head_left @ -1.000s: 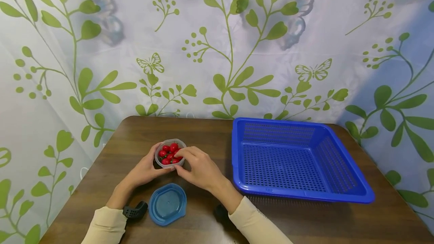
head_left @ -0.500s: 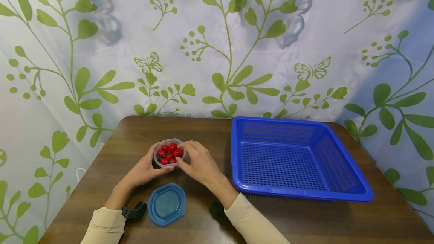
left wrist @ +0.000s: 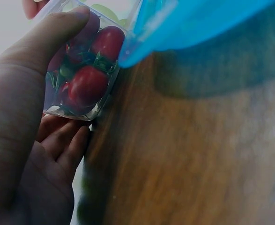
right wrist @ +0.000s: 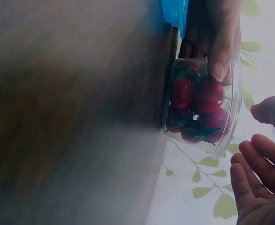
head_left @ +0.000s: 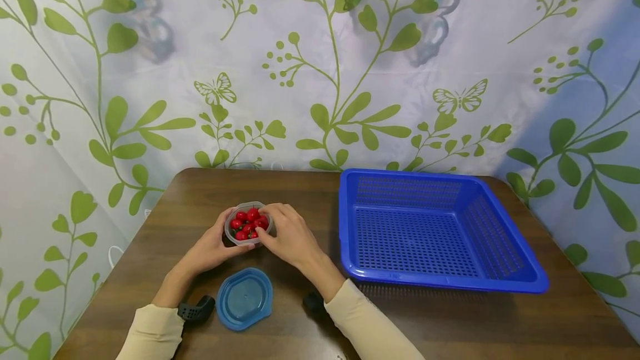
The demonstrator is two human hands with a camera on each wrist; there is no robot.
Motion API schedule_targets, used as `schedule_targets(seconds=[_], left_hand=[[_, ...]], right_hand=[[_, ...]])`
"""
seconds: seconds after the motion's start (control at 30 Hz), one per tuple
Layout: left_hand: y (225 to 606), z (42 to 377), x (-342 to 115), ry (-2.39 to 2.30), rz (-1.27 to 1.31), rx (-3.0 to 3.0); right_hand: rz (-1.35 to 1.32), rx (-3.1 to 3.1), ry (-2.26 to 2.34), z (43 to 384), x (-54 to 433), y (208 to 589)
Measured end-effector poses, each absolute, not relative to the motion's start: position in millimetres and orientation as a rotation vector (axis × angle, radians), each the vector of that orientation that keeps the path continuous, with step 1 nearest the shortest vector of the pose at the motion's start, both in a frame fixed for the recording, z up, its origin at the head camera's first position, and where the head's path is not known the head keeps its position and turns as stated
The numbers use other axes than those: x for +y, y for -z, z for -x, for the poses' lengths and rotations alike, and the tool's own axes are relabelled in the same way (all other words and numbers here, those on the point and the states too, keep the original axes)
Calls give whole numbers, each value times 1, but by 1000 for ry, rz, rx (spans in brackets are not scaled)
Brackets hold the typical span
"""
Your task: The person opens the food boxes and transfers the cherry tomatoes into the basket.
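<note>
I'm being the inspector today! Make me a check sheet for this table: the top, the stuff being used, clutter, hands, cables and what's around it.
Surface: brown wood-look table.
Job's things: open clear tub with red tomatoes inside.
Clutter: blue lid nearer the person; blue basket on the right.
Hands: left hand holds the tub; right hand at its right, contact unclear.
Cables: thin white loop beyond the left edge, maybe a cord.
Surroundings: leaf-and-butterfly cloth behind.

Clear tub [head_left: 228,230], uncovered, red cherry tomatoes [head_left: 247,228] inside
</note>
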State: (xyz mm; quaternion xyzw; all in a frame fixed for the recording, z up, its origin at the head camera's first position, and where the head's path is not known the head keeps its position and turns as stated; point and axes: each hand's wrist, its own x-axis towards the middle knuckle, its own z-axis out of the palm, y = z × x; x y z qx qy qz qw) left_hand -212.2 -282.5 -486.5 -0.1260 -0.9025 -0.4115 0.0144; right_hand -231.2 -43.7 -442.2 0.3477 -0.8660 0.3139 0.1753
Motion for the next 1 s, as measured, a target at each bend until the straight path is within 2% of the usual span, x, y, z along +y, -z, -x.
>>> schedule_targets(seconds=[1.0], left_hand=[[486,213,-283,1259,382,-2825]], right_hand=[[-986,-2536,-767,234,-52,447]])
